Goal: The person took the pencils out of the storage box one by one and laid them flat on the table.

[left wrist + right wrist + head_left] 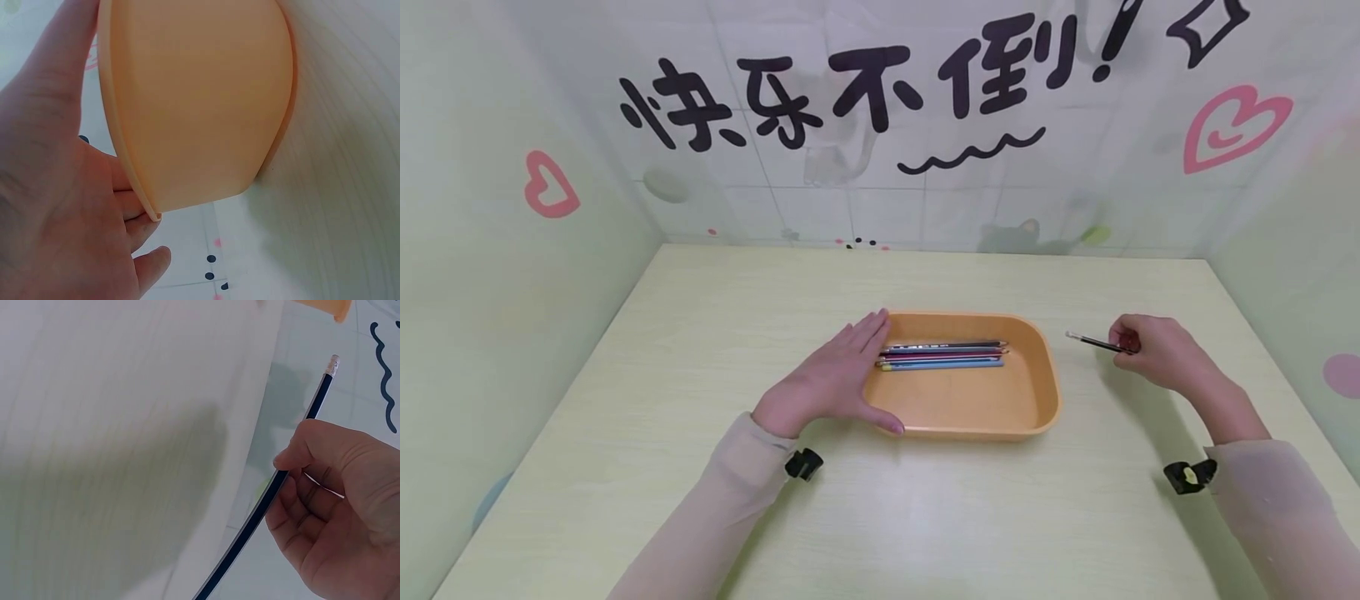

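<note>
Spread along the left end of an orange tray (973,433), my left hand (842,375) rests on the rim, thumb at the front corner and fingers extended toward the back corner. In the left wrist view the tray's outer wall (200,106) fills the middle, with the left hand (69,206) beside its rim. Several pencils (943,357) lie side by side inside the tray. To the right of the tray, my right hand (1161,350) pinches a dark pencil (250,519) between thumb and fingers. Its eraser end (333,365) points toward the tray in the head view.
The tray stands on a pale wood-grain table (700,333). Behind it rises a wall covering (850,200) with black lettering and pink hearts. Side panels (497,317) border the table at left and right. A small black device (1190,477) sits by each sleeve cuff.
</note>
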`<control>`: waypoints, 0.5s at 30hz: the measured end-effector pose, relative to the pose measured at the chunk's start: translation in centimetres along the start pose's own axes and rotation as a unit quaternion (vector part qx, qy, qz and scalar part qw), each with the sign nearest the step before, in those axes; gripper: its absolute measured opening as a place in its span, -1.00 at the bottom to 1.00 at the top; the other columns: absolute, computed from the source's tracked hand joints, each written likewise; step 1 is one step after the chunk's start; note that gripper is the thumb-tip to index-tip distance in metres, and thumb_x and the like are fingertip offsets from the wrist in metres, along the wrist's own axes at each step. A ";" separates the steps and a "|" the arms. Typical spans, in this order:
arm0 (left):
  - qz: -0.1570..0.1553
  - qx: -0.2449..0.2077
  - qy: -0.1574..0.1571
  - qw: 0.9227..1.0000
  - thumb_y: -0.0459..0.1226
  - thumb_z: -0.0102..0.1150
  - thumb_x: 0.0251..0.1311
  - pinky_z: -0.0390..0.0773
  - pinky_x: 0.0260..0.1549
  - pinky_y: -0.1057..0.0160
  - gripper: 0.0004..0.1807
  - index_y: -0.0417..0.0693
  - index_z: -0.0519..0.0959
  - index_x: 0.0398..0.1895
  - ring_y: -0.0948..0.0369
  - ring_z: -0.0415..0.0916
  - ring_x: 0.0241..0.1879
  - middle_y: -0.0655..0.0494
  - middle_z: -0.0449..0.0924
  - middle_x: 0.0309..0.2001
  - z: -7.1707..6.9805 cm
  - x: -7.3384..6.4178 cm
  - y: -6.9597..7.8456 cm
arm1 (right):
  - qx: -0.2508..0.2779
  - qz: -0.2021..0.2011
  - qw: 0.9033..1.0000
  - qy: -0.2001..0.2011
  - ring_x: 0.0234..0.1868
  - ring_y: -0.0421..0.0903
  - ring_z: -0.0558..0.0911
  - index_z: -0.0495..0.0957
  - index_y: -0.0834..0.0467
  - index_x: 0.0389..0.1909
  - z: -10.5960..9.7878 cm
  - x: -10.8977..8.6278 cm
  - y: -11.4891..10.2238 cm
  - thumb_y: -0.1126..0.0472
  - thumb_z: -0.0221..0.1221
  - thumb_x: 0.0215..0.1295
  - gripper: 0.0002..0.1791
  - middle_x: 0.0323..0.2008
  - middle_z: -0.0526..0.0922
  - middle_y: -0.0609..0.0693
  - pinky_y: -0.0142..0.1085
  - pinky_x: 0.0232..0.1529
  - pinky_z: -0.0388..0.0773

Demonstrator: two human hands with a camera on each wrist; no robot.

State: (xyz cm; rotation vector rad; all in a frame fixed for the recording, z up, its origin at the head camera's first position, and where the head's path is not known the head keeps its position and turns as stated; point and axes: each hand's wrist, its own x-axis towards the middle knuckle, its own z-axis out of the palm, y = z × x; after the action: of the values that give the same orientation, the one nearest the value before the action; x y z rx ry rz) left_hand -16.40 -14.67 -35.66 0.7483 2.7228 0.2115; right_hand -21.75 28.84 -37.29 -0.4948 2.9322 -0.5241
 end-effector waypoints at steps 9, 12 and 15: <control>0.007 -0.001 0.006 1.000 0.50 0.28 -0.21 -0.20 0.62 0.06 0.54 -0.23 -0.26 0.59 0.04 -0.40 0.63 -0.08 -0.43 0.63 0.1 0.0 -0.1 | 0.010 0.017 0.999 -0.029 -0.43 -0.11 0.39 0.50 0.24 -0.35 0.3 0.0 0.6 0.37 0.31 0.09 -0.84 -0.49 0.50 -0.01 -0.32 -0.43 0.31; 0.007 -0.003 0.005 1.000 0.49 0.29 -0.21 -0.21 0.62 0.06 0.54 -0.23 -0.26 0.59 0.04 -0.40 0.63 -0.07 -0.43 0.63 0.0 -0.1 -0.1 | 0.011 0.014 0.999 -0.034 -0.44 -0.11 0.38 0.50 0.24 -0.36 0.4 0.0 0.8 0.38 0.32 0.10 -0.83 -0.50 0.50 0.00 -0.31 -0.44 0.30; 0.005 -0.005 0.004 1.000 0.49 0.29 -0.21 -0.21 0.62 0.06 0.54 -0.22 -0.27 0.59 0.04 -0.41 0.63 -0.07 -0.44 0.63 0.0 -0.1 -0.1 | 0.009 0.009 0.999 -0.037 -0.45 -0.11 0.37 0.50 0.23 -0.37 0.5 0.1 0.9 0.39 0.32 0.10 -0.83 -0.51 0.49 0.00 -0.31 -0.44 0.29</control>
State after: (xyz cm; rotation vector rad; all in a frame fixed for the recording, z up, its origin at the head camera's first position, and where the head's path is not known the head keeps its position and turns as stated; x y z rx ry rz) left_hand -16.38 -14.78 -35.68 0.7607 2.7243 0.2315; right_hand -22.00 29.48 -38.09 -0.4747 2.8569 -0.5171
